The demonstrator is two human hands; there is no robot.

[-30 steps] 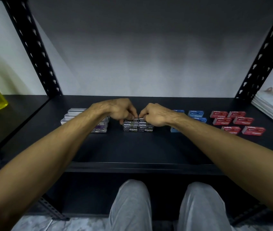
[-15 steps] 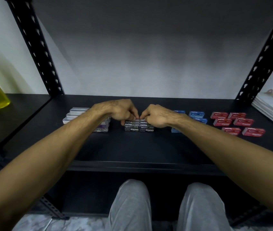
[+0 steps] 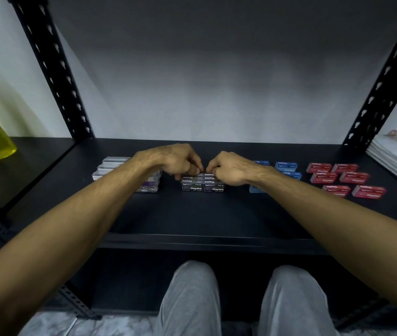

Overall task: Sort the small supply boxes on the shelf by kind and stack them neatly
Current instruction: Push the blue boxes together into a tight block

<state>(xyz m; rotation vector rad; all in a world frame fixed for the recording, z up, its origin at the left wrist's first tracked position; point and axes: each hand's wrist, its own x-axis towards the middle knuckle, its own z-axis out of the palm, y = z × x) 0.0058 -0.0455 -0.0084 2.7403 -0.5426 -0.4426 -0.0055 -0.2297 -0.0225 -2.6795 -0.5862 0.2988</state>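
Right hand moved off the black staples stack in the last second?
No. The right hand stays at the top of the black staples stack, same spot relative to the blue boxes.

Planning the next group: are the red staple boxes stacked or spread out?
Spread out: the red staple boxes lie singly in loose rows on the shelf, none stacked.

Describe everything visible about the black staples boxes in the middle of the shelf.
The black staples boxes look like small cardboard cartons with white "Staples" lettering. They form a compact, squared stack two wide and several layers high, mid-shelf, between the clear boxes and the blue ones, apart from both. The left hand and right hand have curled fingers on the top layer; their exact grip is hidden.
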